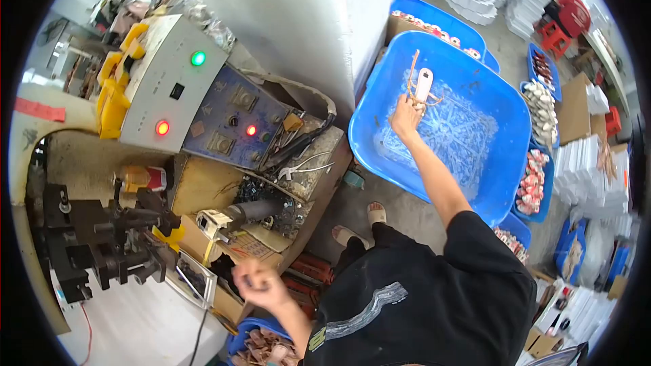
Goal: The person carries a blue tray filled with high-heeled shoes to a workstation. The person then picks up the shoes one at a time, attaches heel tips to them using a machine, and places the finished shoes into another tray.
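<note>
My right hand (407, 116) reaches over a large blue basin (367, 137), its fingers closed on a pale pink part (424, 85) with a dark slot near its top. A thin brownish strip (412, 68) rises beside that part and a loop shows at its lower end. Few other things lie in the basin, whose bottom has a pale pattern. Near the black metal machine (108, 237), my left hand (260, 285) is raised with curled fingers, blurred; whether it holds anything is hidden.
A control box (169, 88) with lit lamps stands at the upper left, pliers (305, 167) on the bench beside it. Below my left hand is a blue tub of pinkish parts (268, 347). More filled tubs (534, 186) line the right; a person in red (574, 13) sits farther back.
</note>
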A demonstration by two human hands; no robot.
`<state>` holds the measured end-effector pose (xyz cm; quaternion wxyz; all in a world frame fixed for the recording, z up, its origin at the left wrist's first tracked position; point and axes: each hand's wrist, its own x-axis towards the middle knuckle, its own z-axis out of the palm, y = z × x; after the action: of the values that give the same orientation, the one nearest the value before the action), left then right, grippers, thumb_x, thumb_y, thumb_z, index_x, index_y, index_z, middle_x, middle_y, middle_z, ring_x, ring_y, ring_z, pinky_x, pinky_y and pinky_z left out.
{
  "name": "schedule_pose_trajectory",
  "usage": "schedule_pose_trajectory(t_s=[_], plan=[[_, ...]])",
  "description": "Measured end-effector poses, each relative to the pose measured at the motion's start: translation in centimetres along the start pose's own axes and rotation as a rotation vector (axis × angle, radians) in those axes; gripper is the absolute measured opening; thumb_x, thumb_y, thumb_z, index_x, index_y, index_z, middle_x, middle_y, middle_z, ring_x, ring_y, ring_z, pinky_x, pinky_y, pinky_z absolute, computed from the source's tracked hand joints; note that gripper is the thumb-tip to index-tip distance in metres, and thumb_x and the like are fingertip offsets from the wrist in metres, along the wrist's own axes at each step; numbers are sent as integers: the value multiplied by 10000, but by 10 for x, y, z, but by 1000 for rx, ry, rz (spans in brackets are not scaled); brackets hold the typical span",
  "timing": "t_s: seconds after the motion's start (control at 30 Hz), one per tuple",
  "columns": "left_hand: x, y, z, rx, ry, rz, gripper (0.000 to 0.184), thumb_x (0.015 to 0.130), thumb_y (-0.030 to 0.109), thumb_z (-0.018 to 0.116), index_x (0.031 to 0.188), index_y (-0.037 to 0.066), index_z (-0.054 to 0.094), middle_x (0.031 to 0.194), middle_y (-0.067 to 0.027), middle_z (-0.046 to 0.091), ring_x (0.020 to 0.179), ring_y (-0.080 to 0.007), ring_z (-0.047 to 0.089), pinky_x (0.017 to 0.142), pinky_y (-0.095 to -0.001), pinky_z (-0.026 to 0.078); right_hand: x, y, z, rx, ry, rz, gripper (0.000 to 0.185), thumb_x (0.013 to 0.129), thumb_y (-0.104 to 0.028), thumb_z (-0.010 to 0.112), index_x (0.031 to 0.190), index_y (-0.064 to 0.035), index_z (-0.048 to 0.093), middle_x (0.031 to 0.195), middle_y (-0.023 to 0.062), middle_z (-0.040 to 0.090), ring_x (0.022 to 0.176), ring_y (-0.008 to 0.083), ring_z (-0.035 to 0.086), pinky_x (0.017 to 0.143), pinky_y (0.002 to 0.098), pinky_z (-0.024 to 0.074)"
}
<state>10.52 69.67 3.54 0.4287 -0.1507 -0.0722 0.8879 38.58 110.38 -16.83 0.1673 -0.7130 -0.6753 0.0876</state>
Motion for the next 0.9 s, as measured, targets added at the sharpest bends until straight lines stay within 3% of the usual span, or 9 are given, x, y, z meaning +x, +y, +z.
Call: schedule_pose_trajectory(t_s=[0.1, 0.2, 0.27, 0.33, 0.4, 0.47, 0.53, 0.7, 0.9], plan=[[-19, -56, -26, -189, 279, -97, 81, 933, 93, 517, 929, 13, 507, 842, -48, 428, 671, -109, 385, 365, -184, 233, 20, -3, 55, 1, -113, 66, 608, 662, -174, 806, 1159, -12, 495, 1218, 233, 565, 1162, 424, 524, 981, 545, 375], [-29, -68, -36, -186, 265, -130, 71, 917, 67, 531, 944, 4, 513, 910, -71, 396, 703, -133, 406, 392, -199, 261, 14, -7, 66, -30, -155, 22, 602, 677, -193, 795, 1169, -14, 499, 1211, 233, 575, 1186, 431, 521, 1005, 548, 382], [-31, -71, -32, -211, 264, -160, 56, 906, 40, 530, 933, -6, 513, 950, -84, 351, 718, -147, 413, 411, -210, 274, 8, 6, 70, -88, -117, -132, 436, 719, -178, 710, 1088, -10, 552, 1100, 208, 613, 1121, 412, 548, 954, 552, 403], [-33, -66, -34, -234, 273, -198, 48, 913, 47, 547, 923, 1, 539, 912, -69, 382, 716, -135, 423, 420, -216, 268, -8, 15, 47, -2, 227, -541, 231, 760, -111, 639, 958, -3, 591, 984, 220, 611, 991, 408, 556, 879, 551, 408], [-31, -59, -31, -237, 238, -185, 67, 916, 64, 578, 961, 15, 566, 907, -58, 421, 721, -126, 430, 456, -227, 300, -30, 1, -5, -40, 65, -687, 199, 795, -40, 596, 979, 34, 616, 955, 242, 620, 1037, 422, 543, 923, 502, 421], [-26, -47, -23, -189, 188, -87, 115, 914, 78, 611, 1012, 26, 581, 936, -55, 467, 736, -125, 442, 533, -246, 361, -78, -15, -40, 389, 166, -617, 290, 850, -63, 594, 1117, 53, 602, 1100, 257, 610, 1136, 432, 518, 989, 499, 398], [-19, -25, -15, -181, 87, 13, 146, 922, 76, 618, 1054, 22, 587, 979, -70, 501, 781, -150, 465, 631, -266, 414, -122, -25, -73, 347, 98, -531, 356, 900, -99, 594, 1219, 56, 563, 1235, 262, 560, 1203, 434, 487, 1025, 489, 378], [1, 55, 7, -140, -246, 202, 172, 924, 64, 627, 1080, 0, 595, 1041, -98, 528, 855, -184, 499, 733, -282, 453, -200, -64, -111, 338, -51, -495, 332, 929, -114, 581, 1204, 68, 548, 1251, 270, 532, 1179, 431, 492, 1009, 479, 384], [21, 130, 16, -262, -320, 269, 162, 918, 53, 631, 1034, -44, 572, 1051, -120, 502, 837, -169, 494, 729, -281, 442, -244, -115, -136, 390, -145, -677, 303, 919, -101, 590, 1179, 53, 564, 1216, 261, 549, 1146, 431, 515, 988, 470, 407]])
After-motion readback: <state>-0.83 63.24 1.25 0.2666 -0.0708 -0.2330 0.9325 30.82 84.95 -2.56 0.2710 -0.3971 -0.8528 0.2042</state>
